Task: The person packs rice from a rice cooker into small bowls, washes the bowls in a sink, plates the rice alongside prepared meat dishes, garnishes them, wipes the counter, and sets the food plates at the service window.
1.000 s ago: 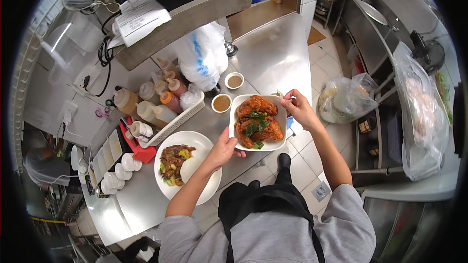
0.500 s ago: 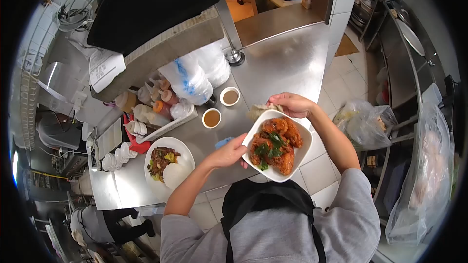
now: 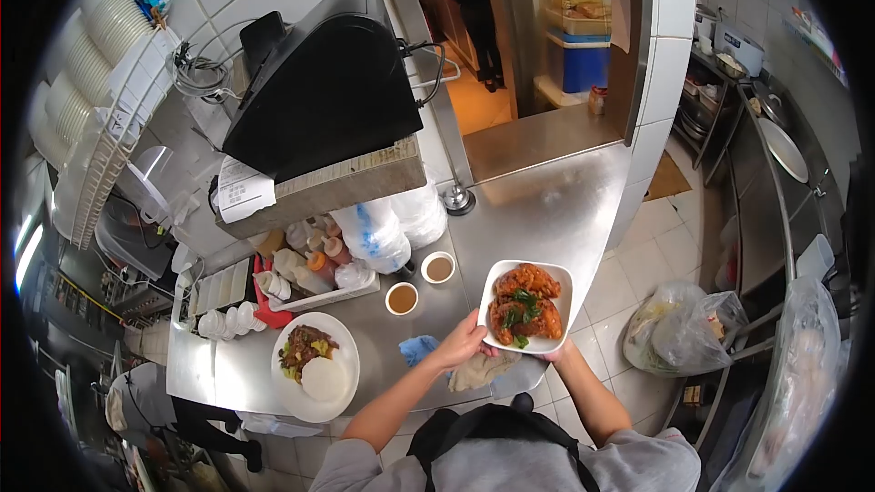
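A square white bowl of glazed fried chicken pieces with green leaves on top is held over the counter's right edge. My left hand grips its near left corner, fingers partly hidden under it. My right hand holds the near right side from below, most of its fingers out of sight. Just beneath the bowl, by the counter's front edge, lies a beige cloth. A blue cloth is left of my left hand.
A white plate with meat, greens and rice stands on the steel counter. Behind it are two sauce cups, a bottle tray and a black printer. A pass-through window opens ahead. Another person stands lower left.
The bowl has moved forward and slightly right, away from my body. My right hand has let go of the beige cloth and now supports the bowl. The view has tilted up.
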{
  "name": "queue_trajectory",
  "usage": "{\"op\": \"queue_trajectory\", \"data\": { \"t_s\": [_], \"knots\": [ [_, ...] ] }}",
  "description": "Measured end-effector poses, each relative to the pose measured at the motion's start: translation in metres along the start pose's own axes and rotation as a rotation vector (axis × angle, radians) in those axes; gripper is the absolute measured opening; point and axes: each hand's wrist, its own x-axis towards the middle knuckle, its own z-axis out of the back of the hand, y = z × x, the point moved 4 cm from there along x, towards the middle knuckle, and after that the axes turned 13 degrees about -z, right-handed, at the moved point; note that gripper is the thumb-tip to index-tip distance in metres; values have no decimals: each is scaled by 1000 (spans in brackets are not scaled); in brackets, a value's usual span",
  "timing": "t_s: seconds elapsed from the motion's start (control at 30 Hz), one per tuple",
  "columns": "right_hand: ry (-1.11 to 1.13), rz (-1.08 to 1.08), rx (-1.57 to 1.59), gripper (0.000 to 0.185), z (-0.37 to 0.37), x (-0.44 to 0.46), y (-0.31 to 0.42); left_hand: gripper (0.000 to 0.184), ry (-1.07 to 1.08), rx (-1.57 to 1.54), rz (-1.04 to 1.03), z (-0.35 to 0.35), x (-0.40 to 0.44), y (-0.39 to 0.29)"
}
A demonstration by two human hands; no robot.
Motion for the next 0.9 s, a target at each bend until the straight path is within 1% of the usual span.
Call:
{"op": "queue_trajectory", "data": {
  "t_s": [0.03, 0.13, 0.17, 0.27, 0.3, 0.4, 0.43, 0.53, 0.57, 0.6, 0.67, 0.73, 0.8, 0.83, 0.9],
  "knots": [
    [-4, -15, 29, 48, 0, -4, 2, 31, -20, 20, -25, -2, 5, -2],
    [10, -76, 72, 53, -3, -15, 10, 31, -44, 85, 11, 2, 21, 14],
    [20, -103, 81, 55, -3, -18, 12, 30, -48, 84, -9, 3, 24, 19],
    [-19, 0, -2, 63, -12, -43, 19, 30, -72, 84, -42, 3, 32, 18],
    [-81, -8, 5, 69, -15, -50, 23, 30, -88, 82, -33, 3, 34, 15],
    [-54, 12, -2, 68, -20, -68, 52, 30, -160, 63, -19, 9, 44, 12],
    [-126, 129, -124, 66, -29, -73, 57, 27, -237, 25, 1, 11, 49, 9],
    [-289, 437, -408, 60, -30, -73, 69, 27, -304, -10, -37, 26, 74, 13],
    [-402, 520, -525, 55, -22, -65, 67, 26, -329, -53, -42, 32, 87, 14],
    [-600, 593, -758, 51, 1, -54, 69, 25, -338, -63, -71, 35, 101, 10],
    [-882, 850, -1670, 42, 24, -30, 51, 24, -356, -85, -120, 39, 130, -1],
    [-1162, 773, -2378, 48, -13, -24, 8, 24, -410, -123, -189, 50, 169, -5],
    [-1150, 814, -2427, 48, -15, -18, -2, 24, -335, -198, -206, 70, 215, 2],
    [-1145, 839, -2452, 49, -15, -17, -4, 24, -383, -214, -213, 73, 231, -2],
    [-1126, 817, -2445, 50, -14, -16, -1, 24, -478, -241, -233, 81, 264, -12]
  ]
}}
